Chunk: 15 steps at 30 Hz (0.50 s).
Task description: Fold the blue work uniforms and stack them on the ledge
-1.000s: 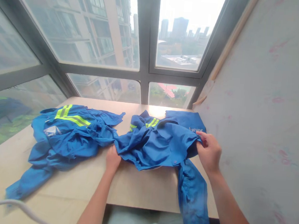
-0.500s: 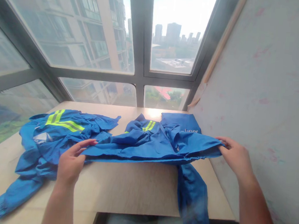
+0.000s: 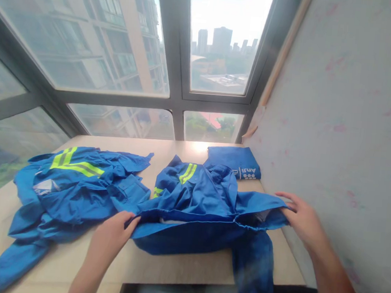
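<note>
A blue work jacket (image 3: 194, 192) with yellow-green reflective stripes lies across the middle of the table. Its near edge is lifted and stretched between my two hands. My left hand (image 3: 116, 230) pinches the left end of that edge between thumb and fingers. At the right end, my right hand (image 3: 300, 217) grips the cloth, thumb below and fingers above. The raised hem gapes a little, and the lower layer sags beneath it. One sleeve (image 3: 255, 270) hangs over the table's front edge on the right.
Another blue jacket (image 3: 75, 195) with reflective stripes lies spread out on the left. A folded blue garment (image 3: 232, 159) with white lettering sits at the back right of the pale wooden table (image 3: 184, 273). Windows stand behind; a wall (image 3: 347, 132) borders the right.
My left hand has moved right and toward me, lowering its end of the jacket edge. The hem now gapes more and sags. The folded garment's lettering shows more fully.
</note>
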Each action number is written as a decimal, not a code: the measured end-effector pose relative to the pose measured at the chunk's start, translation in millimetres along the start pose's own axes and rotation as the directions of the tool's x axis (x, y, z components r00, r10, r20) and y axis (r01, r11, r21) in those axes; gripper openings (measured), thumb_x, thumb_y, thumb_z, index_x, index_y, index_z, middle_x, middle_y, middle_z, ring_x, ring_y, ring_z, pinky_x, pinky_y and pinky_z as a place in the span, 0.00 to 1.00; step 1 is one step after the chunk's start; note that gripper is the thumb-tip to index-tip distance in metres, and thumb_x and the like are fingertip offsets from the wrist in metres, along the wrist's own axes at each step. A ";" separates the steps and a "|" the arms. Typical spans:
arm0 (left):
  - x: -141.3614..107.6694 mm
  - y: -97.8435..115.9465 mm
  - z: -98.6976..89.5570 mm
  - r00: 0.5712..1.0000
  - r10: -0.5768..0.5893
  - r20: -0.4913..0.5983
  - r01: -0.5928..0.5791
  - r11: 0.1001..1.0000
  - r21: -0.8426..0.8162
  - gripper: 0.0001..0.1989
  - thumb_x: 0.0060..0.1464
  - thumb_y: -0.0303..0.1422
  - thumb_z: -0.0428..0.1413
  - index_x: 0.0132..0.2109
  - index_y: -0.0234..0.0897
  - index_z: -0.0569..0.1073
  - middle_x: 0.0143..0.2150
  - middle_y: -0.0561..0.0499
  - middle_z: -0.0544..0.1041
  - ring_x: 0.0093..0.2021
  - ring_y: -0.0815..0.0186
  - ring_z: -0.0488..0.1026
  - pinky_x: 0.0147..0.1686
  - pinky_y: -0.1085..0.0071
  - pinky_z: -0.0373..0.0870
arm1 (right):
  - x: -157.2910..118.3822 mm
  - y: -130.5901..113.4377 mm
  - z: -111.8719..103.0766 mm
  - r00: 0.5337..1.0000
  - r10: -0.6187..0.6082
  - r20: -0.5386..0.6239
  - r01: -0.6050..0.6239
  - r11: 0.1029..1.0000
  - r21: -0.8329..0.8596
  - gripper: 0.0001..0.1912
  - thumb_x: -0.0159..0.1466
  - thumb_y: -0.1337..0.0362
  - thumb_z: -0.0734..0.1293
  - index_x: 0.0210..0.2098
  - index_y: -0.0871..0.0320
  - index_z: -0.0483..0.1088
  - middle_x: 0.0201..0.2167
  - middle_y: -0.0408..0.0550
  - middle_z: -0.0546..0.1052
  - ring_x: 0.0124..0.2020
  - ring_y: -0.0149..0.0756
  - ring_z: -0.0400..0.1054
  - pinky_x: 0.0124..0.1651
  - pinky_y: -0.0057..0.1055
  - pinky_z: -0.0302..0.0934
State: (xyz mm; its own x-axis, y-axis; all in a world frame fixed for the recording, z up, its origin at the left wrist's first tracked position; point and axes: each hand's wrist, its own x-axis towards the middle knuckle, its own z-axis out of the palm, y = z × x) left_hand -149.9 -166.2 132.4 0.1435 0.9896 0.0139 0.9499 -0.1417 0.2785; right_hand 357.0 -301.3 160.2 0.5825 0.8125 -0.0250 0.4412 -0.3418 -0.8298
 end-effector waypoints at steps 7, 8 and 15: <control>-19.2 8.2 55.3 0.959 0.071 0.275 -0.146 0.955 0.259 0.19 0.63 0.28 0.44 0.53 0.37 0.76 0.48 0.42 0.78 0.50 0.56 0.76 0.47 0.65 0.69 | -23.8 80.7 49.2 0.998 0.056 -0.038 -0.066 0.942 -0.330 0.26 0.57 0.51 0.65 0.52 0.55 0.73 0.21 0.40 0.72 0.26 0.39 0.70 0.30 0.31 0.61; -19.8 11.3 55.9 0.947 0.066 0.313 -0.148 0.958 0.246 0.22 0.62 0.26 0.44 0.57 0.39 0.73 0.50 0.43 0.78 0.50 0.57 0.76 0.47 0.66 0.69 | -27.3 83.2 54.9 0.999 0.036 -0.017 -0.039 0.961 -0.273 0.29 0.58 0.50 0.64 0.55 0.57 0.70 0.24 0.41 0.74 0.28 0.40 0.71 0.32 0.32 0.63; -20.7 42.6 56.9 0.918 0.097 0.385 -0.193 0.956 0.219 0.19 0.58 0.28 0.51 0.56 0.42 0.69 0.55 0.45 0.74 0.54 0.56 0.73 0.47 0.66 0.68 | -56.5 95.0 107.9 0.986 -0.164 0.008 0.164 0.979 -0.118 0.40 0.58 0.58 0.66 0.68 0.54 0.53 0.53 0.54 0.72 0.51 0.46 0.71 0.53 0.45 0.68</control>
State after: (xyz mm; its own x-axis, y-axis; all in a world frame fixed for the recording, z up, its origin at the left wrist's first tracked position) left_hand -96.6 -194.2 89.4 0.3304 0.8844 -0.3296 0.9418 -0.3321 0.0530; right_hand 292.3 -328.8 22.6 0.4967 0.8613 0.1070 0.6081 -0.2573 -0.7510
